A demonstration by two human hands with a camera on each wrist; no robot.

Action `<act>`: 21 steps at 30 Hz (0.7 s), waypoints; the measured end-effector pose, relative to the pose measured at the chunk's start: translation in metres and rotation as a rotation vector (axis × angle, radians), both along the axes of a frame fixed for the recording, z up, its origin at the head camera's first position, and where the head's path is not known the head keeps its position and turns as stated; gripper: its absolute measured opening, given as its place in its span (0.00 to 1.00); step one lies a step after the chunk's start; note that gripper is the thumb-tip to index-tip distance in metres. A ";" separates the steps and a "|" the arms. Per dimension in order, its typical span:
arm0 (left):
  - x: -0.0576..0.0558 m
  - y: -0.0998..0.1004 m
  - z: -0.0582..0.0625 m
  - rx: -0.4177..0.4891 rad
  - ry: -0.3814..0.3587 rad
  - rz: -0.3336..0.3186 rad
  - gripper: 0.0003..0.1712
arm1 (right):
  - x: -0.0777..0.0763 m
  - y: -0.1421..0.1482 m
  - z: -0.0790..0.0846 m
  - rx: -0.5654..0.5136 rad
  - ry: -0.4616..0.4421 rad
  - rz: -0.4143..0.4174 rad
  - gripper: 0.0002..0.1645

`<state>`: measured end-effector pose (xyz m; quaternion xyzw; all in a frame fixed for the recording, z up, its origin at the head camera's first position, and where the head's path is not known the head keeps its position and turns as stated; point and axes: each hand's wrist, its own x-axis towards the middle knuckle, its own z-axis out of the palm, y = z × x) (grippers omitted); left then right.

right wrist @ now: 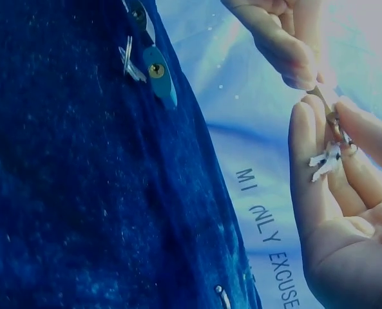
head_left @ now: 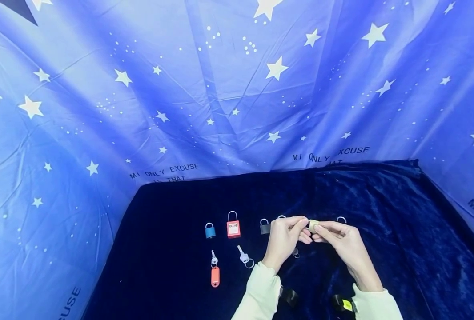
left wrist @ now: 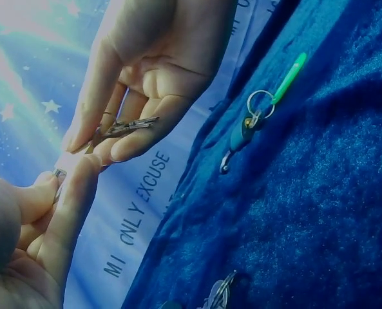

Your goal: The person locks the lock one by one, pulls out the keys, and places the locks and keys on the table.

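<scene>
Unlocking imo: left hand and right hand both have fingers pinching that small brass padlock; twisting next needs steadiness.

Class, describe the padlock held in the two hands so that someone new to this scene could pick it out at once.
Below the starry hanging lies a dark blue cloth; over it, the left hand and right hand are close together. Between their fingertips is a small yellowish padlock. Unlike the red padlock and blue padlock lying on the cloth, it is held up off it.
</scene>
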<state>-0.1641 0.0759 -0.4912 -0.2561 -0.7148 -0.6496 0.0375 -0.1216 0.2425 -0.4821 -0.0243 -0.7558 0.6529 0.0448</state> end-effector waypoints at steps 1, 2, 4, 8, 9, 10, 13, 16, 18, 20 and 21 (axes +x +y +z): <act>0.000 0.000 0.000 0.003 -0.007 0.000 0.13 | 0.000 0.001 0.000 0.006 -0.006 0.000 0.24; 0.000 0.000 0.000 0.004 -0.016 0.001 0.13 | 0.000 0.001 0.000 0.013 -0.008 0.000 0.25; -0.001 -0.001 -0.001 0.001 -0.033 0.004 0.13 | 0.000 0.002 0.000 0.023 -0.014 -0.004 0.24; -0.003 -0.001 -0.002 0.013 -0.077 0.010 0.13 | 0.000 0.003 0.002 0.027 -0.012 -0.020 0.23; -0.004 -0.001 -0.002 0.014 -0.085 0.012 0.13 | 0.000 0.003 0.003 0.024 -0.016 -0.028 0.23; -0.004 -0.001 -0.002 0.018 -0.094 0.013 0.13 | 0.000 0.003 0.003 0.021 -0.018 -0.033 0.23; -0.005 -0.002 -0.001 0.026 -0.110 0.017 0.12 | 0.000 0.003 0.004 0.011 -0.024 -0.037 0.22; -0.005 -0.002 -0.001 0.021 -0.112 0.020 0.12 | 0.000 0.004 0.004 0.015 -0.031 -0.028 0.22; -0.005 -0.003 -0.002 0.026 -0.120 0.021 0.12 | 0.001 0.005 0.004 0.024 -0.032 -0.015 0.22; -0.005 -0.003 -0.002 0.037 -0.137 0.017 0.13 | 0.001 0.006 0.004 0.035 -0.031 -0.002 0.22; -0.006 -0.003 -0.002 0.048 -0.149 0.013 0.13 | 0.001 0.006 0.004 0.039 -0.031 0.006 0.22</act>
